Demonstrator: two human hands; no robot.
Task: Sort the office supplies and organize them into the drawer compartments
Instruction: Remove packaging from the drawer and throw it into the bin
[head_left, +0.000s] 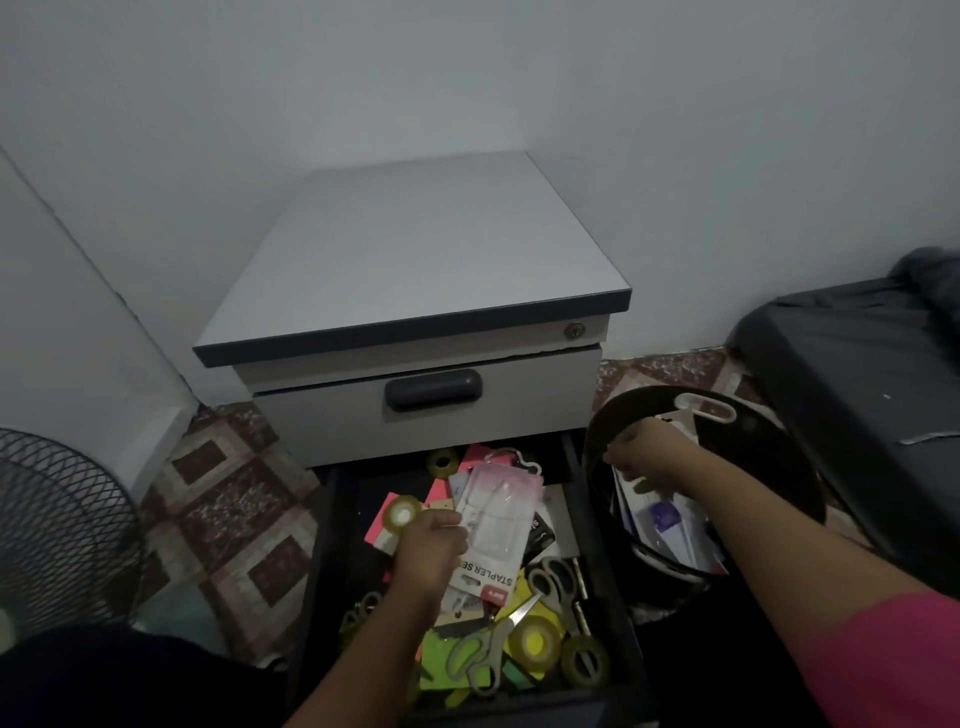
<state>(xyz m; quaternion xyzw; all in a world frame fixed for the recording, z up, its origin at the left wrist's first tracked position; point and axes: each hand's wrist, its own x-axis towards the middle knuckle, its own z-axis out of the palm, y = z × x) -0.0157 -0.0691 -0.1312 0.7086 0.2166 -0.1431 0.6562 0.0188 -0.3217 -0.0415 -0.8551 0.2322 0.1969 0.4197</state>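
Left hand: I see my left hand (434, 540) over the middle of the open drawer, fingers curled round the edge of a flat stapler pack (496, 525), so it is holding that.
Stapler pack: a glossy clear plastic blister on white card, with "STAPLER SE" printed near its near end; it lies tilted over the pile, far end toward the cabinet.
Right hand: my right hand (644, 452) reaches into the black bin on the right, fingers bent down onto the papers there; I cannot tell whether it grips one.
Bin: a round, dark, smooth-walled bin (769, 441) on the floor just right of the drawer, holding white and purple flat packets (670, 525) standing on edge.
Drawer: the lowest drawer (618, 597), dark-walled, is pulled out toward me and heaped with supplies.
Tape: several rolls of yellowish translucent tape, one ring (402, 512) touching my left hand's far side, two more (535, 642) at the near right.
Scissors: grey-handled scissors (491, 647) lie in the near part, blades open and shiny; a second pair (553, 577) is just right of the pack.
Paper pads: pink pads (382, 527) on the left, lime-green ones (441, 657) near.
Cabinet: a boxy pale grey cabinet (415, 254) with a dark rim and a dark oval handle (434, 389).
Floor: patterned tiles (228, 499); a black wire fan grille (57, 525) at far left.
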